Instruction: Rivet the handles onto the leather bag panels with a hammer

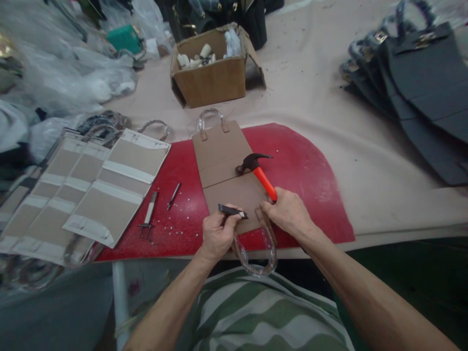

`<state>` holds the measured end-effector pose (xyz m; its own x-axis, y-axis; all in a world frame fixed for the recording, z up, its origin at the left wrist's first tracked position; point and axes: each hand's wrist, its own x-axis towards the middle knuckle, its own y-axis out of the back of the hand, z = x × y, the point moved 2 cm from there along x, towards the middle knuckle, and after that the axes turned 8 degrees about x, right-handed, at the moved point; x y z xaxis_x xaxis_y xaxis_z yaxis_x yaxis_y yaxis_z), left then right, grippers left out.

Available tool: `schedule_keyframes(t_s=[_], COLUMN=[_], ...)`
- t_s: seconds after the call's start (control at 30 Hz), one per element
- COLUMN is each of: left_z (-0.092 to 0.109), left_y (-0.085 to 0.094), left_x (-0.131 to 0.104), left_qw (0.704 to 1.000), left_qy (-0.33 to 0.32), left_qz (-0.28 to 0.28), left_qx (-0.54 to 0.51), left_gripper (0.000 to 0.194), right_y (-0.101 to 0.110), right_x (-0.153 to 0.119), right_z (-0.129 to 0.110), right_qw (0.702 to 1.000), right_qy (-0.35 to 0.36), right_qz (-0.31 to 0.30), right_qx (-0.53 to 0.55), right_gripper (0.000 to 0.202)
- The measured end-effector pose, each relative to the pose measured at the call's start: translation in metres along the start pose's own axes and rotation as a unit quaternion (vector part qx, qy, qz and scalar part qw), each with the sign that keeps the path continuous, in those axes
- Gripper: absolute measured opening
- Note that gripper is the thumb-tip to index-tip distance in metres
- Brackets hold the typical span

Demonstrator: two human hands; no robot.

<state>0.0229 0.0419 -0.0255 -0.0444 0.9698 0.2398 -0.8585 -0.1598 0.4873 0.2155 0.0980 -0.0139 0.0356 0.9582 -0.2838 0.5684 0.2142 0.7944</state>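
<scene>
A brown bag panel (219, 156) with plastic-wrapped handles at both ends lies on the red mat (307, 180). My left hand (218, 234) is closed on a short dark metal tool (230, 210), held over the lower left part of the panel. In my right hand (288, 212) is the orange handle of a hammer (263, 181); its dark head is above the middle of the panel. The near handle (272, 248) hangs over the table edge between my wrists.
Left on the mat lie a pronged tool (149, 209), a thin metal rod (173, 196) and several small bits. Light panels (120, 180) are stacked at the left. A cardboard box (212, 83) stands behind; dark bag pieces (431, 97) lie at the right.
</scene>
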Motion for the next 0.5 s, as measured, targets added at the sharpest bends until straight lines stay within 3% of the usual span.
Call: schedule_keyframes(t_s=[0.37, 0.5], left_z=[0.0032, 0.0063], left_y=[-0.0028, -0.0035], left_x=[0.0008, -0.0002], left_qw=[1.000, 0.998], left_qy=[-0.002, -0.054], left_qz=[0.004, 0.002], left_qx=[0.026, 0.045], left_gripper=[0.011, 0.011], right_y=[-0.0001, -0.0001], right_x=[-0.0006, 0.0000], right_z=[0.0008, 0.0008], right_qw=[1.000, 1.000], right_qy=[0.012, 0.017], right_qz=[0.000, -0.004], right_qx=[-0.007, -0.013], right_gripper=[0.019, 0.019])
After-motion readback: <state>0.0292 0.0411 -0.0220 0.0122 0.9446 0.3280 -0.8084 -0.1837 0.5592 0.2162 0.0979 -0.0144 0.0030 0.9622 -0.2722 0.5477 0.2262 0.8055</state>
